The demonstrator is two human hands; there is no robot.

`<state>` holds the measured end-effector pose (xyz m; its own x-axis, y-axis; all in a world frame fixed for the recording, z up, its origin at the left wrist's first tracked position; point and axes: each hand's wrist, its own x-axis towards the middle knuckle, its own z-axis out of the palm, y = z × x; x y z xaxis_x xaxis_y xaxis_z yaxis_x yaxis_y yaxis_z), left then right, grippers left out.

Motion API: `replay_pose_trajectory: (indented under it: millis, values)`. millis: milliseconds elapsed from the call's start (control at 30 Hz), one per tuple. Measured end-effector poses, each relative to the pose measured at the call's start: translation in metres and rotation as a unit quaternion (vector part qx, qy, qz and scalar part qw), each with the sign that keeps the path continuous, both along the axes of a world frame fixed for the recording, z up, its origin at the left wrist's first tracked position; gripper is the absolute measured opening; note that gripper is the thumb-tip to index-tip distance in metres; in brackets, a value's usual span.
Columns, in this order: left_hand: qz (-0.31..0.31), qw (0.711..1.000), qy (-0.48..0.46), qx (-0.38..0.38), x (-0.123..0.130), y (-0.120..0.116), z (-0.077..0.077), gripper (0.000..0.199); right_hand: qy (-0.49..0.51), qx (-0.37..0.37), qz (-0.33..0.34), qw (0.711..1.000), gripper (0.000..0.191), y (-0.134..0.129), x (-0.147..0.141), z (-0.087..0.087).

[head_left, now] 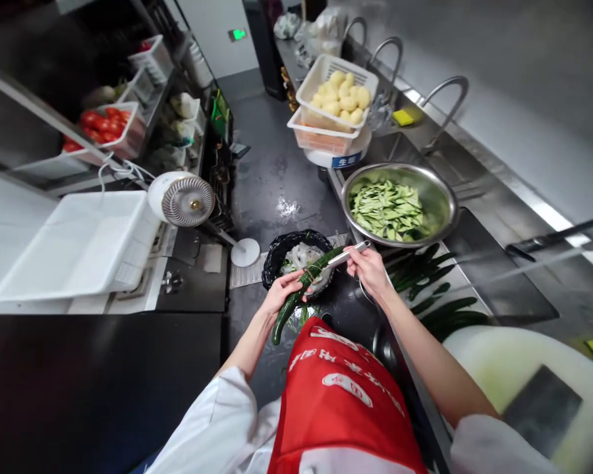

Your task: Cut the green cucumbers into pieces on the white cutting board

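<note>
My left hand (282, 293) is closed around the middle of a long dark green cucumber (289, 311), which slants up to the right. In my right hand (368, 270) is a metal-handled peeler (350, 253), its head against the cucumber's upper part. Below them stands a bin lined with a black bag (275, 253), with peelings and clear plastic inside. At the right, a steel bowl (449, 220) holds sliced cucumber (388, 209). More whole cucumbers (445, 309) lie on the counter beside my right forearm.
A round white cutting board (479, 345) carries a wide cleaver blade (542, 409) at lower right. Stacked baskets hold peeled potatoes (344, 95). To the left are a fan (188, 199), a white tub (79, 247) and shelves with tomatoes (103, 125). The floor (257, 178) looks wet.
</note>
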<state>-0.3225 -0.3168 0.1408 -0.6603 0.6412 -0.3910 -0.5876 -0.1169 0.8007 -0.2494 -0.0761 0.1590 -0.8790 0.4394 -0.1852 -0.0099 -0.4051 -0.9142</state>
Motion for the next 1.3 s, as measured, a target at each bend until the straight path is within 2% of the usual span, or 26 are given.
replay_pose_trajectory:
  millis: [133,233,367,467,533,600,633,700,800,900,967,1033,1133,1233,1300]
  values:
    - [0.034,0.999,0.003,-0.002,-0.026,-0.030,-0.010,0.055,0.006,0.042,0.015,0.999,0.041,-0.025,-0.064,-0.026]
    - [0.053,0.999,0.004,-0.003,-0.042,-0.051,-0.018,0.059,0.003,0.089,0.006,0.996,0.043,-0.025,-0.103,-0.042]
    - [0.090,0.996,-0.012,-0.014,-0.059,-0.082,-0.033,0.064,-0.022,0.182,-0.045,0.982,0.044,0.001,-0.144,-0.057]
    - [0.125,0.991,-0.039,-0.006,-0.070,-0.101,-0.049,0.066,-0.044,0.293,-0.090,0.951,0.043,0.027,-0.164,-0.061]
    - [0.158,0.985,-0.071,-0.003,-0.077,-0.105,-0.060,0.066,-0.039,0.368,-0.101,0.924,0.042,0.037,-0.173,-0.060]
    - [0.197,0.974,-0.108,-0.011,-0.083,-0.102,-0.068,0.062,-0.023,0.405,-0.091,0.910,0.040,0.036,-0.180,-0.054]
    - [0.210,0.969,-0.126,-0.017,-0.086,-0.099,-0.070,0.058,-0.017,0.397,-0.083,0.914,0.040,0.032,-0.182,-0.050]
    - [0.208,0.965,-0.156,-0.026,-0.090,-0.091,-0.071,0.050,-0.008,0.330,-0.059,0.942,0.041,0.016,-0.186,-0.043]
    - [0.150,0.974,-0.167,-0.019,-0.093,-0.077,-0.064,0.045,0.003,0.184,0.035,0.982,0.043,-0.016,-0.185,-0.037]
    - [0.109,0.981,-0.160,0.005,-0.094,-0.066,-0.056,0.043,0.005,0.112,0.178,0.978,0.043,-0.044,-0.180,-0.040]
    - [0.092,0.982,-0.164,0.013,-0.094,-0.062,-0.053,0.042,0.002,0.106,0.224,0.969,0.043,-0.052,-0.181,-0.046]
    - [0.077,0.982,-0.170,0.017,-0.093,-0.063,-0.053,0.042,-0.002,0.117,0.205,0.972,0.045,-0.049,-0.188,-0.052]
    - [0.058,0.982,-0.181,0.020,-0.090,-0.071,-0.057,0.043,-0.012,0.166,0.121,0.979,0.047,-0.026,-0.209,-0.059]
    - [0.040,0.981,-0.188,0.021,-0.084,-0.085,-0.063,0.040,-0.006,0.270,0.050,0.961,0.047,0.001,-0.235,-0.061]
    - [0.036,0.981,-0.188,0.026,-0.081,-0.091,-0.067,0.038,0.005,0.321,0.036,0.946,0.047,0.010,-0.247,-0.059]
